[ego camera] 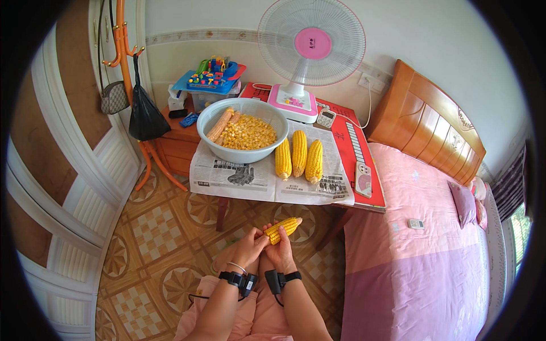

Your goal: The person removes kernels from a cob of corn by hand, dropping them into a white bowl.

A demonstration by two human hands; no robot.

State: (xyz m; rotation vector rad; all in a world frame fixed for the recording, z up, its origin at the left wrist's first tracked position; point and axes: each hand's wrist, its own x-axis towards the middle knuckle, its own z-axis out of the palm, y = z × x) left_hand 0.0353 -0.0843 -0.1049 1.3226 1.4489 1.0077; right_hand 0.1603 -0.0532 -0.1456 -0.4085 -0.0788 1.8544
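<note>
Above my lap, an ear of yellow corn (281, 230) lies tilted across my two hands, its pale tip pointing up and right. My right hand (280, 252) grips it from below, with the thumb along its near side. At the lower left end, my left hand (252, 247) pinches the ear with thumb and fingers. A pale blue-grey plastic colander (243, 157) on the table holds loose corn kernels (249, 133) and bare cobs (221, 123). To its right, three whole ears of corn (299, 153) lie side by side on newspaper (239, 187).
A pink and white electric fan (294, 100) stands at the table's back. A phone (363, 179) lies on the red tabletop (371, 194) at right. The bed (409, 264) flanks the table. A coat rack (123, 64) with bags stands left, beside a wooden cabinet (177, 143).
</note>
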